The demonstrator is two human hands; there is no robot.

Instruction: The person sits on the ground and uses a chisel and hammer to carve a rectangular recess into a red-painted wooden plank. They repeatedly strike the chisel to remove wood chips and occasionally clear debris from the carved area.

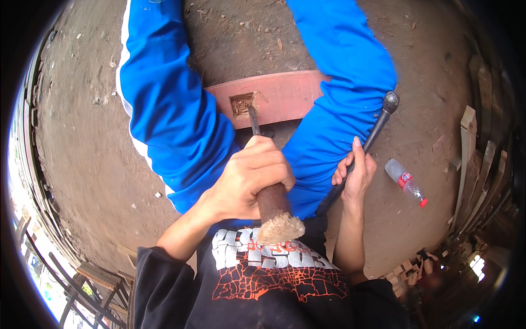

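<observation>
My left hand [249, 172] is wrapped round the wooden handle of a chisel [274, 205], whose butt end is frayed and pale. Its metal blade points away from me, and the tip rests in a square hole [241, 105] cut in a reddish wooden plank [287, 96]. Wood fibres and chips show inside the hole. On the right, my right hand [356, 172] grips a dark metal bar [378, 129] with a rounded knob at its far end. The bar slants along my right thigh, and its lower end is partly hidden behind that hand.
My legs in blue trousers [170, 120] lie over both ends of the plank. A clear plastic bottle [405, 182] with a red cap lies on the dirt ground [416, 236] at right. Wooden boards [468, 137] stand along the far right, and small wood blocks [405, 268] are piled lower right.
</observation>
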